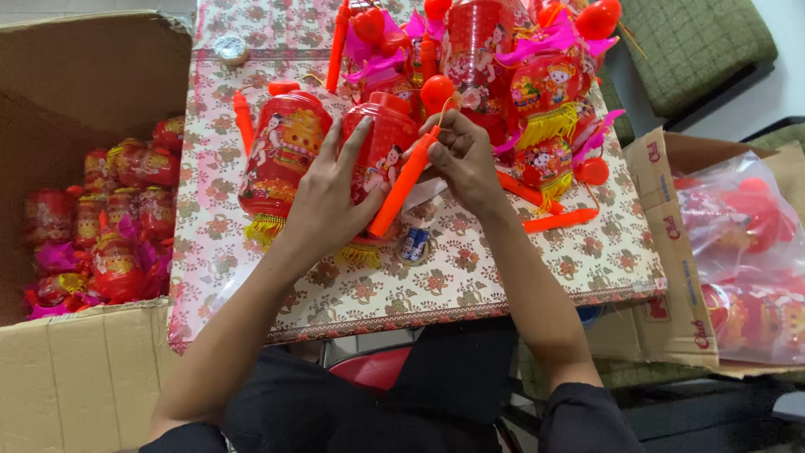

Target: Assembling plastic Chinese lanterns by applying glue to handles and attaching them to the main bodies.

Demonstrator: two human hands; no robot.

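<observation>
My left hand (329, 200) wraps around a red plastic lantern (381, 143) with a cartoon figure and a gold fringe, standing on the floral-covered table (470, 285). My right hand (466, 158) pinches the top of an orange stick handle (404, 186) that slants down across the lantern's front. A second red lantern (283, 149) stands just left of the held one. Behind them lies a heap of similar lanterns (537, 84) with pink feathers and red balls.
A large cardboard box (92, 369) at the left holds several packed lanterns. Another box (671, 252) at the right holds lanterns in clear plastic bags (746, 252). A small battery (414, 245) and loose orange sticks (560, 221) lie on the cloth. A tape roll (231, 50) sits far left.
</observation>
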